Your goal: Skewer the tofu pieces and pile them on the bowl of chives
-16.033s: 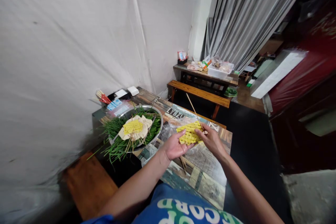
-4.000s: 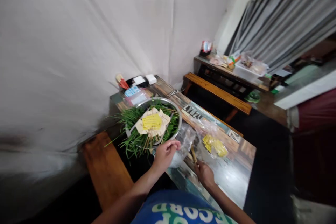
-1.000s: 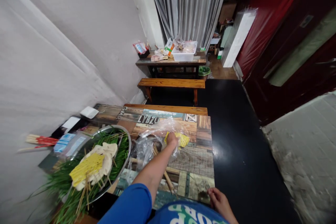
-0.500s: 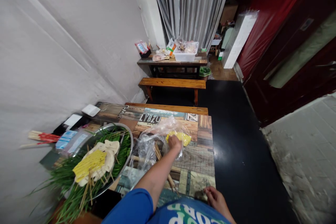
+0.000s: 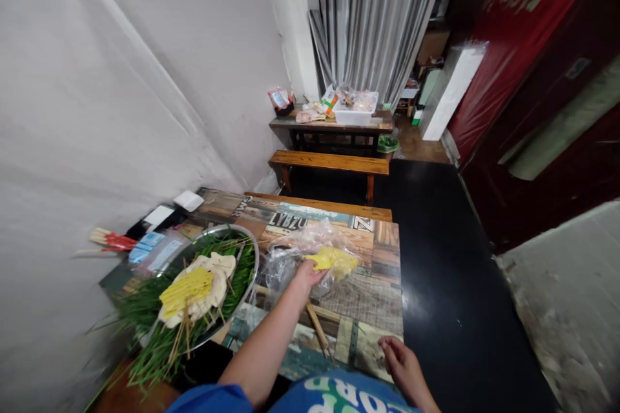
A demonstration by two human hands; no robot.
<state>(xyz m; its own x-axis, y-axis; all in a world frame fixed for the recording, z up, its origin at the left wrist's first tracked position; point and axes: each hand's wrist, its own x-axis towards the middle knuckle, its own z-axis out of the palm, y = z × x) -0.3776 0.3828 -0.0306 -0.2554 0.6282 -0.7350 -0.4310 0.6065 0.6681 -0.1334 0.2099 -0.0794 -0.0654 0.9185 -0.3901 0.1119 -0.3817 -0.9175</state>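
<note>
Head view, compared with half a second back: left hand [image 5: 306, 273] drawn slightly nearer, now lifting a yellow sheet [image 5: 332, 260] partly out of the clear plastic bag [image 5: 295, 251], where before it was pushed deeper into the bag. Pinched on the sheet's near-left edge between thumb and fingers; sheet raised just above the bag's crumpled mouth, at the middle of the patterned bench [image 5: 382, 258]. Left arm stretched forward from the blue sleeve [image 5: 213, 400], forearm running diagonally from near-left up toward the bag, wrist straight.

Right hand [image 5: 404, 368] again low at the near-right corner of the bench, fingers loosely curled and resting on the edge, holding nothing; shifted barely from its earlier spot.

Bundle of bamboo skewers [image 5: 317, 332] lying on the bench between the two hands, just beside the left forearm, pointing near-right. Metal bowl [image 5: 247, 284] to the left, filled with green chives [image 5: 145, 310], pale wrappers and a skewered yellow piece [image 5: 186, 284] on top, skewer ends pointing near. Farther off, a wooden seat [image 5: 329, 161] and a second table [image 5: 334, 122] against the grey curtain [image 5: 372, 19].
</note>
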